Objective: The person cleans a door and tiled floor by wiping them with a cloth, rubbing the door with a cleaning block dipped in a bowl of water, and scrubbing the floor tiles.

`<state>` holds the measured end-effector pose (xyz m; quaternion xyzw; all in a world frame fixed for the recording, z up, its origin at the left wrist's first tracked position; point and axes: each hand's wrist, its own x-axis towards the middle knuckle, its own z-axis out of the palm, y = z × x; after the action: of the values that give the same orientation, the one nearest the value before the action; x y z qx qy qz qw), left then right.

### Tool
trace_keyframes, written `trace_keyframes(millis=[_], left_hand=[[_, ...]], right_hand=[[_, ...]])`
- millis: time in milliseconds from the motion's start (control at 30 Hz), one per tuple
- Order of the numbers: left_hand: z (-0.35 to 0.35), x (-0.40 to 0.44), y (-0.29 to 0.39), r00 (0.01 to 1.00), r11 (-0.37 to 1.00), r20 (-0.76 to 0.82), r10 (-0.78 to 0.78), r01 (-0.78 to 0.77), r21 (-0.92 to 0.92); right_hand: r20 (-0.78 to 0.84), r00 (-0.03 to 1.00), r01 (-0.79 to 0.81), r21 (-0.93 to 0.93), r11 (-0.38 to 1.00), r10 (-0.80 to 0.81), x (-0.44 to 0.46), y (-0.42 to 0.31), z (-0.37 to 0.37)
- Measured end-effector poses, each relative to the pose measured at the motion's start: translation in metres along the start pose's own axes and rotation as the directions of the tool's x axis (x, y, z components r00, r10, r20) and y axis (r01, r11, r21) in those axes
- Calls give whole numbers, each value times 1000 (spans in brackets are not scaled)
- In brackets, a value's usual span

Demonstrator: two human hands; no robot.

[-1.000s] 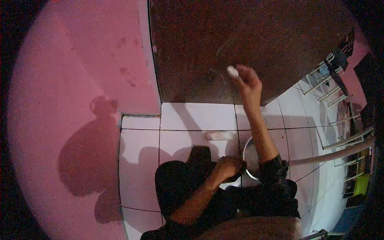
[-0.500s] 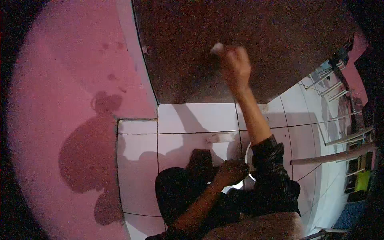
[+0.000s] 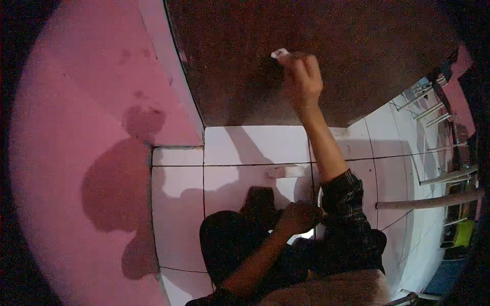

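My right hand [image 3: 304,79] reaches out against the brown panel [image 3: 235,61], fingers closed on a small white piece [image 3: 279,53] that sticks out past the fingertips. Whether it is cloth, paper or something else is hard to tell. Low in front of my body, my left hand [image 3: 302,217] is curled, with its fingertips in shadow. Beside and beneath it shows part of a white object with a curved rim [image 3: 320,198], mostly covered by the hand and right sleeve. What the left fingers grip is hidden.
A whitish flat block [image 3: 288,172] lies on the white tiled floor [image 3: 176,186] below the panel. A pink wall [image 3: 56,153] bounds the left side and carries shadows. At right stand several pale furniture legs [image 3: 429,204] and a yellow-green item [image 3: 463,233].
The right hand stays against the panel with the white piece, which now shows more clearly and slightly higher. The left hand stays in place. The view has shifted slightly.
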<state>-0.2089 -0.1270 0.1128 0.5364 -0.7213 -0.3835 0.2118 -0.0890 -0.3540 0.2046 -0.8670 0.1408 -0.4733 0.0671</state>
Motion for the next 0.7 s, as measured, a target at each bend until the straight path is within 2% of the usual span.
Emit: trace_keyframes(millis=[33,67,167,200,267,333,433,467,533,567,667,700], left_hand=[[-2,0,0,1000,1000,10,-1,1,-3],[6,4,-4,1000,1000,1,-11,11,-15],[3,5,-2,998,998,-24,-50,49,-27],[4,2,-1,998,998,-26,-62,61,-22],[1,-2,2,997,998,-51,-66,65,-20],[8,0,-1,994,999,-101,-45,44,-16],[4,8,3,995,994,-39,-96,93,-64],[3,6,4,992,995,-78,-95,91,-50],[-2,-1,7,983,996,-157,-93,89,-29],[-3,-2,5,989,995,-112,-96,91,-44],[-3,2,2,991,988,17,-132,133,-75],[4,8,-1,984,982,57,-167,171,-74]], right_hand=[[2,996,86,-28,996,-86,-10,8,7],[33,960,278,-47,959,-276,-34,22,24],[210,959,224,-141,964,-192,-53,14,20],[119,974,213,-169,962,-195,-52,18,21],[18,996,-92,57,994,91,-33,21,18],[-220,960,148,-116,982,-171,9,-7,-7],[-43,972,224,-136,965,-231,-34,12,15],[71,981,191,-136,972,-183,-54,19,21],[83,986,155,-123,980,-146,-57,18,22],[94,988,133,-117,984,-123,-60,17,21],[-121,976,163,-152,975,-182,-15,7,14],[-117,977,160,-142,977,-177,-14,6,14]])
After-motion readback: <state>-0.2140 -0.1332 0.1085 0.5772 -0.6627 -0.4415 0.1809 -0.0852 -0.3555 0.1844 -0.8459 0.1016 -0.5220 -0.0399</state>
